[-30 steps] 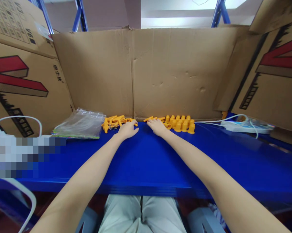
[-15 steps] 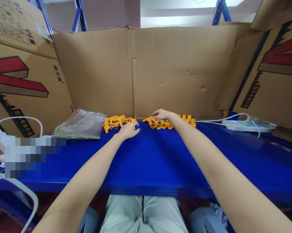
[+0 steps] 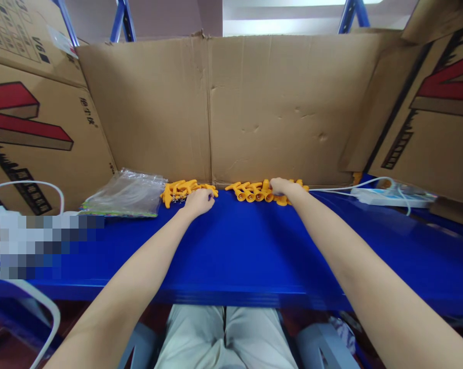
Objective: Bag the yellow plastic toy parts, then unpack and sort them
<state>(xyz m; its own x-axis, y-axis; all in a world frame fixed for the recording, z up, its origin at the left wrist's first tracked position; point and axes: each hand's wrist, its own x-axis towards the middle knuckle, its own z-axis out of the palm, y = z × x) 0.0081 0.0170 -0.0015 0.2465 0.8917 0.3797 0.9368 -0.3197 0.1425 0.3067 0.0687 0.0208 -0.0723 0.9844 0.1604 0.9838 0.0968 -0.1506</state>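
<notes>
At the back of the blue table, my left hand (image 3: 199,203) is closed, its fingers curled beside a pile of orange forked plastic pieces (image 3: 168,193). Small metal bits show in that pile. Whatever the left fingers hold, if anything, is hidden. Further right, a row of orange cup-ended plastic pieces (image 3: 250,196) lies with the hollow ends facing me and stems toward the cardboard. My right hand (image 3: 283,186) reaches down over the right part of this row, fingers bent round one of the orange pieces. The hand itself covers most of that piece.
Clear plastic bags (image 3: 127,195) lie stacked left of the pile. A cardboard wall (image 3: 269,113) closes off the back, with printed boxes (image 3: 23,123) at the sides. A white power strip (image 3: 393,197) with cables lies right; another white cable (image 3: 27,183) loops at left.
My right hand has moved right along the row and lowered onto the orange pieces, uncovering the row's left end. My left hand's fingers have curled closed near the pile.
</notes>
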